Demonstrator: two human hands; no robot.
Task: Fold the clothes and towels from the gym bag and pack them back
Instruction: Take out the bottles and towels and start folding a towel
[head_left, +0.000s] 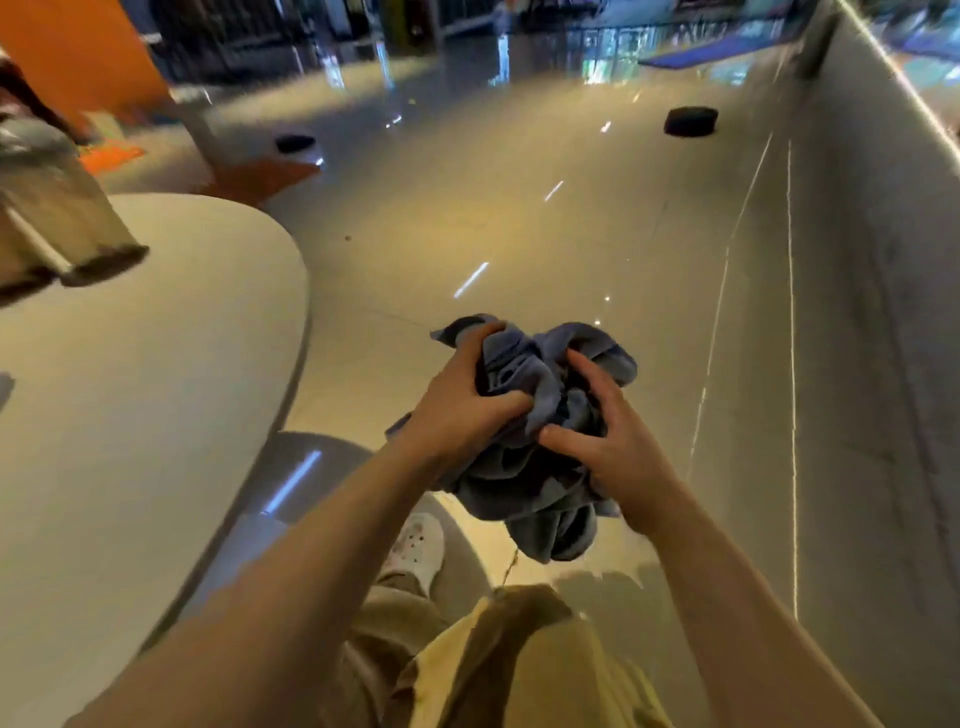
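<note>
A crumpled blue-grey cloth (524, 483) hangs bunched in the air in front of me, over the shiny floor. My left hand (462, 400) grips its upper left part, fingers dug into the folds. My right hand (613, 441) clutches its right side, fingers spread over the fabric. On the white round table (156, 415) to my left lies a beige-grey folded garment (57, 223) with dark hems, near the table's far left edge. No gym bag is visible in this view.
The table's curved edge runs just left of my arms. A grey low wall (857, 364) rises on the right. Two dark round objects (691, 122) sit on the glossy floor far ahead. My beige trousers and a white shoe (421, 545) show below.
</note>
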